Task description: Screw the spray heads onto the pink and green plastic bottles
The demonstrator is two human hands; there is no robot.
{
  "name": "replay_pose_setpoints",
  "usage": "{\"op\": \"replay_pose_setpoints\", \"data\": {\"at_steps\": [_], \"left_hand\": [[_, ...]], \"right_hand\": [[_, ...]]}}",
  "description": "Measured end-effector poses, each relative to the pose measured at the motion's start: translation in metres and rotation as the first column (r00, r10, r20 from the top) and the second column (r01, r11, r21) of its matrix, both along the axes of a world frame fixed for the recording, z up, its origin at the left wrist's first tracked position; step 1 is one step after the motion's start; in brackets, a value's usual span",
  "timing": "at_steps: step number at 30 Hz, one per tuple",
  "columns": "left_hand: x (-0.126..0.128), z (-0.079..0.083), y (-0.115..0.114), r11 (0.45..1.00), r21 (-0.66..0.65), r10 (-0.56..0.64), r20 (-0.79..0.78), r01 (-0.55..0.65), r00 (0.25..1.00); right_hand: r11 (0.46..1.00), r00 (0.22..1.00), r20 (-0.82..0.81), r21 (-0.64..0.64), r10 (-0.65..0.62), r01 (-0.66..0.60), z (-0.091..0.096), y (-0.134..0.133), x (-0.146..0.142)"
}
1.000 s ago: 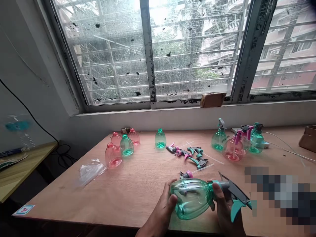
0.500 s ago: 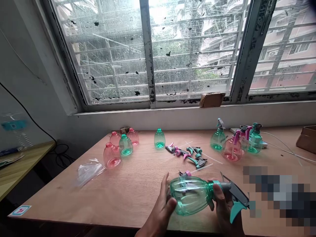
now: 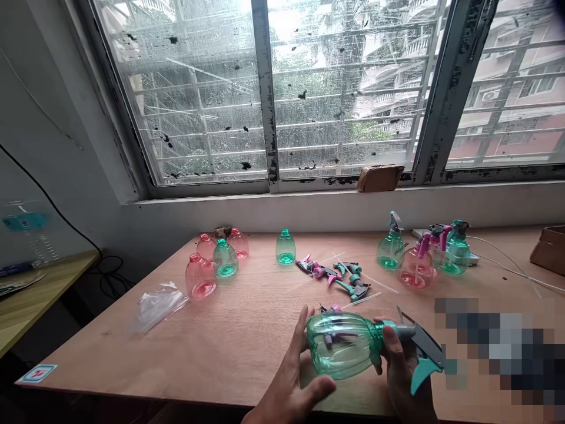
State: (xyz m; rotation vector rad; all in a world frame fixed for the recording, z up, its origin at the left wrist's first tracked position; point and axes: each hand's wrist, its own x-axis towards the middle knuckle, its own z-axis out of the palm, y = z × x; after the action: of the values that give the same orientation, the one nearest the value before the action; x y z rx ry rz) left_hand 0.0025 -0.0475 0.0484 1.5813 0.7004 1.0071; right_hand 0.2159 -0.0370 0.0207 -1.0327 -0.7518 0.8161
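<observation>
A green see-through spray bottle (image 3: 342, 344) lies on its side above the near edge of the wooden table (image 3: 247, 324), its grey and teal trigger head (image 3: 421, 353) pointing right. My left hand (image 3: 293, 377) cups the bottle's base with fingers spread round it. My right hand (image 3: 399, 368) is closed round the bottle's neck just behind the trigger head. A pink and grey trigger head (image 3: 333, 308) lies on the table right behind the bottle.
Empty pink and green bottles (image 3: 216, 262) stand at the back left, one green bottle (image 3: 285, 247) mid-back. Loose trigger heads (image 3: 339, 275) lie in the middle. Finished spray bottles (image 3: 419, 256) stand back right. A plastic bag (image 3: 159, 303) lies left. A blurred patch covers the right.
My left hand has slid from the bottle's side to under its base, thumb now forward. The bottle has tipped slightly, base lower. My right hand keeps its grip on the neck.
</observation>
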Motion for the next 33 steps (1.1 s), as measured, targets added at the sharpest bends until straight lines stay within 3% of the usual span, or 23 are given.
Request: {"op": "replay_pose_setpoints", "data": {"at_steps": [2, 5, 8, 10, 14, 19, 21, 26, 29, 33], "left_hand": [[0.001, 0.009, 0.002, 0.994, -0.105, -0.028, 0.060, 0.035, 0.998], [0.003, 0.018, 0.003, 0.993, -0.094, -0.063, 0.051, 0.068, 0.997], [0.004, 0.014, 0.000, 0.989, -0.099, -0.103, 0.105, 0.114, 0.989], [0.004, 0.006, -0.002, 0.994, -0.048, -0.093, 0.087, 0.097, 0.992], [0.001, -0.009, -0.001, 0.987, 0.163, 0.026, -0.125, -0.005, 0.992], [-0.001, 0.000, 0.006, 0.997, -0.077, -0.026, -0.049, 0.022, 0.998], [0.000, 0.009, 0.007, 0.996, -0.089, -0.038, -0.067, 0.032, 0.997], [0.002, 0.017, 0.005, 1.000, -0.009, -0.028, -0.107, 0.027, 0.994], [0.001, 0.008, 0.001, 1.000, 0.025, 0.015, -0.069, -0.014, 0.997], [-0.001, -0.007, 0.001, 0.968, 0.244, 0.100, -0.153, -0.061, 0.983]], "right_hand": [[0.999, 1.000, -0.011, 0.028, -0.017, 0.017, -0.001, 0.000, -0.002], [1.000, 1.000, 0.004, 0.022, -0.021, 0.021, -0.001, -0.001, -0.001], [0.999, 1.000, -0.014, -0.031, 0.008, -0.008, -0.002, -0.001, 0.002], [0.998, 0.995, -0.091, -0.061, 0.028, -0.034, -0.004, 0.000, 0.005], [0.992, 0.979, -0.193, -0.094, 0.063, -0.082, -0.006, 0.002, 0.006], [0.999, 0.976, -0.215, -0.045, -0.027, 0.018, -0.002, 0.000, -0.003], [0.998, 0.981, -0.186, -0.037, -0.054, 0.048, -0.001, -0.001, -0.005], [0.993, 0.990, -0.139, -0.114, 0.025, -0.041, -0.008, 0.000, 0.004], [0.990, 0.987, -0.161, -0.129, 0.028, -0.049, -0.011, 0.003, 0.008], [0.993, 0.983, -0.183, -0.112, 0.029, -0.050, -0.012, 0.007, 0.005]]}}
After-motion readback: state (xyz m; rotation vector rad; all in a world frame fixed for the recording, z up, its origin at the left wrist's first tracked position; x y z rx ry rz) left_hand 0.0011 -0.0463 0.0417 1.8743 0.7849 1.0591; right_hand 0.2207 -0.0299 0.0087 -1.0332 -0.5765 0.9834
